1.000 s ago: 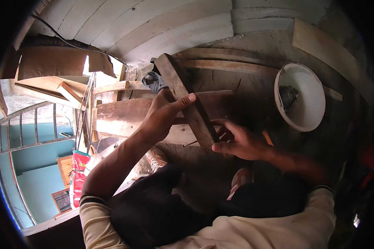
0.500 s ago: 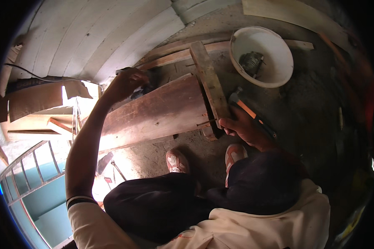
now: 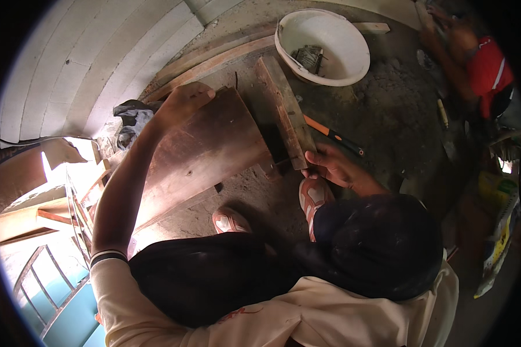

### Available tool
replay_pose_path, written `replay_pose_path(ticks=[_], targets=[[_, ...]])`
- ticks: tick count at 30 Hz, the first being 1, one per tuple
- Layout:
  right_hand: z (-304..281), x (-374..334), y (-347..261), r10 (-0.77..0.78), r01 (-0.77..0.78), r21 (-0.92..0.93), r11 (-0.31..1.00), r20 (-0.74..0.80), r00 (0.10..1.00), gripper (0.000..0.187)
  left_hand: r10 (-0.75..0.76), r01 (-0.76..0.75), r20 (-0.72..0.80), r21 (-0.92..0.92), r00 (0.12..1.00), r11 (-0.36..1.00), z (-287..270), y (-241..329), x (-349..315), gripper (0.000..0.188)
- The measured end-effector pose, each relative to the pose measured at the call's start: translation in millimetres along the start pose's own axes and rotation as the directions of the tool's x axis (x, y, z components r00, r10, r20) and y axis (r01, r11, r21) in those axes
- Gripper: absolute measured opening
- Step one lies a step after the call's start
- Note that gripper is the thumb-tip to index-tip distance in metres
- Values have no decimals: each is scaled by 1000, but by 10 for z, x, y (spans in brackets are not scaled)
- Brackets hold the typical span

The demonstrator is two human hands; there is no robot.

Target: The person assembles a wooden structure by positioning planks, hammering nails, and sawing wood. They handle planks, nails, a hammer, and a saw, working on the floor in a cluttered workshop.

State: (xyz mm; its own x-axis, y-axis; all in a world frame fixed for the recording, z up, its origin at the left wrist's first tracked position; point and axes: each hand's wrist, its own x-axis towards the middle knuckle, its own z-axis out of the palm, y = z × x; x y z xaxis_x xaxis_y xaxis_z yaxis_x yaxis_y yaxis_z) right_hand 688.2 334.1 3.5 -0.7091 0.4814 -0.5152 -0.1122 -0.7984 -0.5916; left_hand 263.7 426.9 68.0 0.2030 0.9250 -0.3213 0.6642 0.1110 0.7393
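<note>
A wide reddish-brown wooden board [image 3: 205, 147] lies slanted in front of my feet. My left hand [image 3: 185, 103] is at its far edge, fingers curled over the wood; the fingertips are partly hidden. To the right of the board's end is a narrow wooden batten [image 3: 285, 113], with a dark gap between them. My right hand [image 3: 333, 166] grips the batten's near end, thumb on top. A nail sticks out of the batten near that hand. Just beyond the batten lies a hammer [image 3: 333, 135] with an orange and black handle; its head is hidden.
A white basin [image 3: 350, 58] holding a dark bundle, perhaps nails, stands beyond the batten. A crumpled dark plastic bag [image 3: 134, 120] lies left of the board. Long timber strips [image 3: 214, 68] run along the wall. Another person in red [image 3: 489, 69] works at the far right.
My left hand has moved right, from beside the plastic bag to the board's far edge. The batten has shifted away from the board's end in my right hand. My view has turned right.
</note>
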Motion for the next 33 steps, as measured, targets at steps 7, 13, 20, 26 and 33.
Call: replay_pose_path(ticks=[7,13,20,26,33], targets=[[134,35,-128,-29,27,-48,998,-24,999,43,32,-35,-116,-17,993,999,15,-134,-190,35],[170,86,-140,-22,20,-82,996,-22,1000,44,9,-9,-116,9,993,1000,-16,-188,-201,32],[115,81,-92,-11,6,-82,997,-64,998,46,4,-3,-83,12,997,1000,64,-212,-153,31],[58,96,-49,20,-24,-134,991,-36,999,48,34,-29,-58,81,998,996,71,-202,-125,29],[52,79,-14,30,-37,-122,992,-58,998,45,463,-369,-106,462,880,807,261,26,-171,26]])
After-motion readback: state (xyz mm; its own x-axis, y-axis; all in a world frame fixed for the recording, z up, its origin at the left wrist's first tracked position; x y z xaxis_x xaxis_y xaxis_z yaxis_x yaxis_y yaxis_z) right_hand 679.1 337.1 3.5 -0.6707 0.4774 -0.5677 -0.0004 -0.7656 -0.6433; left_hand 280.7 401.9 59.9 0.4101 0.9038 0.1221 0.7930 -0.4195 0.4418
